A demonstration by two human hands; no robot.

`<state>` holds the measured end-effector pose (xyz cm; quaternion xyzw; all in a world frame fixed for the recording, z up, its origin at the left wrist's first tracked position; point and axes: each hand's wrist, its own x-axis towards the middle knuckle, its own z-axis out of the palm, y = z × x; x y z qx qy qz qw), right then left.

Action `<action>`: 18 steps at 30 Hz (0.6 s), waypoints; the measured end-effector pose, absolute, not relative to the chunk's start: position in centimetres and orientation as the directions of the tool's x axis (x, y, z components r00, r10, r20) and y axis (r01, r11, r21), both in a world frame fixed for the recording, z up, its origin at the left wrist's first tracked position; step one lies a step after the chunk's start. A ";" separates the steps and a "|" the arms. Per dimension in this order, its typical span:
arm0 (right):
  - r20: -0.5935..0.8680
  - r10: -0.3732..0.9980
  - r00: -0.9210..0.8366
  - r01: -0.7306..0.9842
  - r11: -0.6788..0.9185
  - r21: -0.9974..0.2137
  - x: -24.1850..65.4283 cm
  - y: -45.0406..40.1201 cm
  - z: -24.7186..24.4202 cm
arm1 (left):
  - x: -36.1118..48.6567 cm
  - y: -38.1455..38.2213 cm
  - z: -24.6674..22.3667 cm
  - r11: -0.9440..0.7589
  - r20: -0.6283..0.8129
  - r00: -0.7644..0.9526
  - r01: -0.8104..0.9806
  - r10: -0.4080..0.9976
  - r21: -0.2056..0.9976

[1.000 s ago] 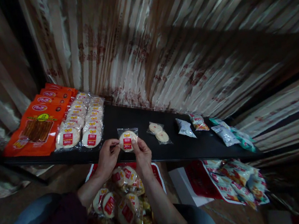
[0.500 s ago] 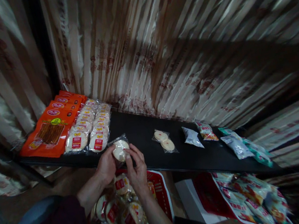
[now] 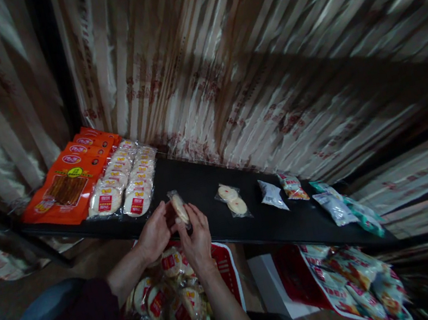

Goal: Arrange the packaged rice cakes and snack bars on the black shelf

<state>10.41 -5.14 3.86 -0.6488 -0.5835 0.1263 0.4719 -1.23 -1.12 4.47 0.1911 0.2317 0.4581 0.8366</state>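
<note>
A clear-wrapped round rice cracker packet (image 3: 180,208) is turned nearly edge-on above the front edge of the black shelf (image 3: 197,185). My right hand (image 3: 196,235) pinches it between thumb and fingers. Just left of it, my left hand (image 3: 155,232) is half curled with its fingers apart; whether a fingertip touches the wrapper I cannot tell. Two rows of rice cracker packets (image 3: 138,198) with red labels lie overlapped on the shelf at left. Below my hands, a red basket (image 3: 229,273) with a white rim holds several more such packets.
Orange snack bags (image 3: 65,189) lie at the shelf's left end. Rightward on the shelf are a face-down cracker packet (image 3: 237,206), a silver bag (image 3: 272,195), a red-and-white bag (image 3: 293,186) and green bags (image 3: 367,216). A second basket (image 3: 296,278) holds snack bags. Patterned curtain (image 3: 199,74) hangs behind.
The cracker packet has turned from facing me to nearly edge-on and shifted slightly right. My left fingers have loosened from it, while my right hand keeps its grip.
</note>
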 end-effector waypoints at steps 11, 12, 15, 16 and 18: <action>-0.090 0.902 0.423 -0.221 0.006 -0.975 10.9 -4.1 2.2 | -0.1 -1.4 3.1 0.201 -0.111 0.235 -0.406 0.966 0.892; -0.089 0.907 0.412 -0.216 0.002 -0.976 11.0 -4.1 1.9 | -0.1 -1.3 2.8 0.163 -0.085 0.214 -0.378 0.973 0.911; -0.071 0.875 0.478 -0.170 0.013 -0.985 11.4 -3.8 1.1 | 0.0 -1.1 1.9 0.068 -0.007 0.196 -0.305 0.980 0.950; -0.076 0.869 0.489 -0.157 0.002 -0.988 11.6 -3.7 1.0 | 0.0 -1.0 1.7 0.037 0.019 0.191 -0.285 0.981 0.958; -0.060 0.870 0.489 -0.123 0.001 -0.992 11.9 -3.3 1.0 | 0.0 -0.8 1.6 0.006 0.043 0.185 -0.257 0.982 0.966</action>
